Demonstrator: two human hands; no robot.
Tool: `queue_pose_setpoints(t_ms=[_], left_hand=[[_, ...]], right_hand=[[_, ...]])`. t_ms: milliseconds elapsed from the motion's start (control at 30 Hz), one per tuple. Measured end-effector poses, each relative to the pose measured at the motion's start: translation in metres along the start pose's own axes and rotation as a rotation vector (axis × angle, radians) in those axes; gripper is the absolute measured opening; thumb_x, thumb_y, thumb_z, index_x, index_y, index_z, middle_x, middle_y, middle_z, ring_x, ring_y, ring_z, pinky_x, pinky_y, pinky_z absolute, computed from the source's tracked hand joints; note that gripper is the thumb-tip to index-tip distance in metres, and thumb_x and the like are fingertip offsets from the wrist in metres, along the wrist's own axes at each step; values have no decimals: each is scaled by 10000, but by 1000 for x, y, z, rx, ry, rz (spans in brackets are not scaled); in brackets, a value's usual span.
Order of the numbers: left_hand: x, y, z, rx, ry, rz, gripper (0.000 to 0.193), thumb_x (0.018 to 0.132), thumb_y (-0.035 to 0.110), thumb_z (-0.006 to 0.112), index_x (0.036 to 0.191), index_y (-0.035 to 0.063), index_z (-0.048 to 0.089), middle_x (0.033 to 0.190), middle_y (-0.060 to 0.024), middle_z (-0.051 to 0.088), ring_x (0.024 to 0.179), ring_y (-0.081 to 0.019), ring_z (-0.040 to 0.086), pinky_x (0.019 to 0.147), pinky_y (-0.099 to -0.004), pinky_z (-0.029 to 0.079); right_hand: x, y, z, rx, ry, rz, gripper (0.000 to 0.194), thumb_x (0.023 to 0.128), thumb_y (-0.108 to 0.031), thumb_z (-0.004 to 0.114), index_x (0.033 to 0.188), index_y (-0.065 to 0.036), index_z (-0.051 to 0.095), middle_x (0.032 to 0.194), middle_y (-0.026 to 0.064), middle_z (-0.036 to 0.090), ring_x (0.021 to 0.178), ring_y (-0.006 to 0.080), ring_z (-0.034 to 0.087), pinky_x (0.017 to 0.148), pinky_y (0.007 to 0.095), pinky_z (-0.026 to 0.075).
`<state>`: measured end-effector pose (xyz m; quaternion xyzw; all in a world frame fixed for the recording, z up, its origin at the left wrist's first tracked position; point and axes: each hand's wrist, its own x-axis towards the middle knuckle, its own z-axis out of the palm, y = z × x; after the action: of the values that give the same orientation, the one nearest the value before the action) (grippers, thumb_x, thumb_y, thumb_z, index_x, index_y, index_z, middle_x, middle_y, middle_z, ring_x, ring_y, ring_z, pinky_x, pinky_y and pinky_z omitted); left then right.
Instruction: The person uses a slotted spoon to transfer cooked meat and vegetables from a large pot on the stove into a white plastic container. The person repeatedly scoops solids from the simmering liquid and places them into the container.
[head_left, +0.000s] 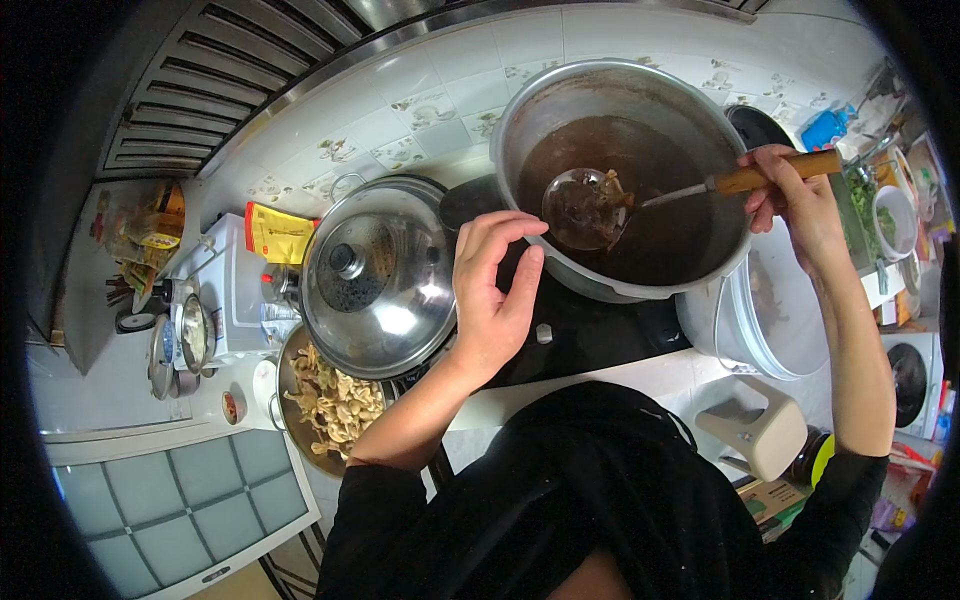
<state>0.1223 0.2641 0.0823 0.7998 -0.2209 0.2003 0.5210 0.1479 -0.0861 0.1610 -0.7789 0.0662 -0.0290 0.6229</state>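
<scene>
A large metal pot (622, 292) of dark brown broth (667, 157) stands on the black cooktop before me. My right hand (787, 187) grips the wooden handle (735, 178) of a metal skimmer. The round skimmer head (574, 214) is low in the pot at the broth, with brown pieces of food (611, 199) on it. At the pot's near left rim is my left hand (495, 285), empty, thumb and fingers apart. Its fingertips come close to the rim; whether they touch it I cannot tell. The pot's black side handle (472, 202) is just beyond that hand.
Left of my hand stands a pan with a domed metal lid (405, 300). Nearer is a wide pan of cooked pieces (337, 397). A translucent bucket (787, 300) stands below my right forearm, near a beige plastic stool (765, 439). A yellow packet (277, 232) lies on a storage box.
</scene>
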Motion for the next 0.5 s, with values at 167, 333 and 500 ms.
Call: queue_pose_setpoints(t_ms=[167,333,500], left_hand=[[-1,3,1,11,-28,26,176,986,55,646,1150,23,701,1192,-118,683,1108,-256,610,975,-350,457],[-3,8,6,-20,-12,35,203,918,11,687,1117,47,705,1162,-110,690,1078,-297,609,962,-383,466],[-2,12,6,-20,-49,66,184,987,56,640,1158,17,695,1203,-121,680,1121,-261,603,978,-351,457]], right_hand=[[-6,-8,-9,-6,30,-48,319,1063,-324,611,1111,-27,718,719,71,694,489,120,609,508,244,495],[-12,-10,-14,0,50,-61,331,1059,-330,616,1107,-21,723,708,71,689,502,123,614,519,249,497],[-24,-13,-21,33,90,-62,319,1050,-321,624,1103,-24,726,699,71,693,516,134,634,528,251,488]])
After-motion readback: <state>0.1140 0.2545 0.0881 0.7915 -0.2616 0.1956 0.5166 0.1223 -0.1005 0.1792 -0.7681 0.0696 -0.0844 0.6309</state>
